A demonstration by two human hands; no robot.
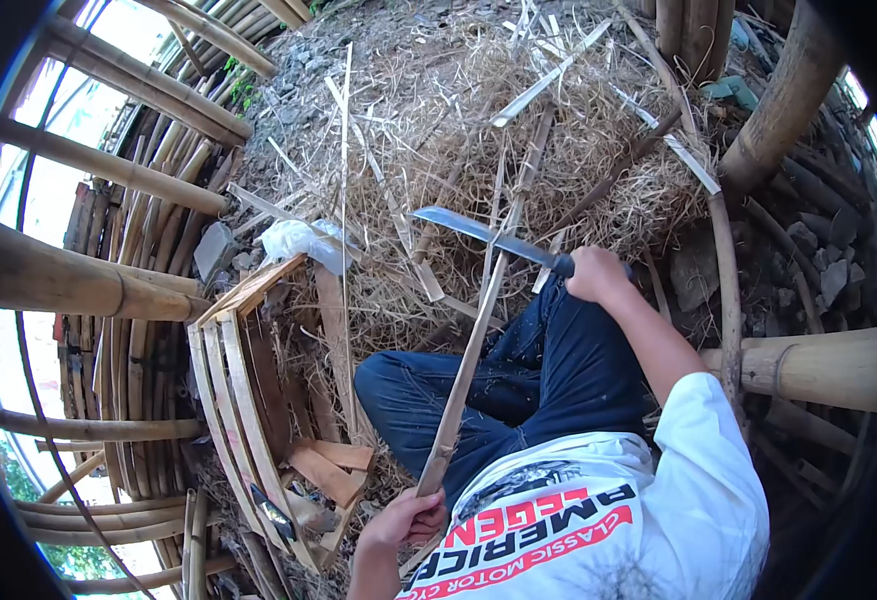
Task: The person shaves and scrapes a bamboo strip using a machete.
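Note:
A long bamboo strip (466,375) runs from my lap up over the shavings. Its lower end is in my left hand (410,518), fingers closed round it near my shirt. My right hand (594,275) is wrapped round the dark handle of a large knife (470,228). The blade points left and lies across the strip above my knees, touching or just over it. Beneath and beyond the blade spreads a heap of thin bamboo shavings (428,170).
A slatted wooden crate (220,385) stands at my left, with a white plastic bag (303,242) beyond it. Thick bamboo poles (88,280) cross the left side. Another post (808,370) and stones (831,280) are at the right. Loose split strips (553,75) lie ahead.

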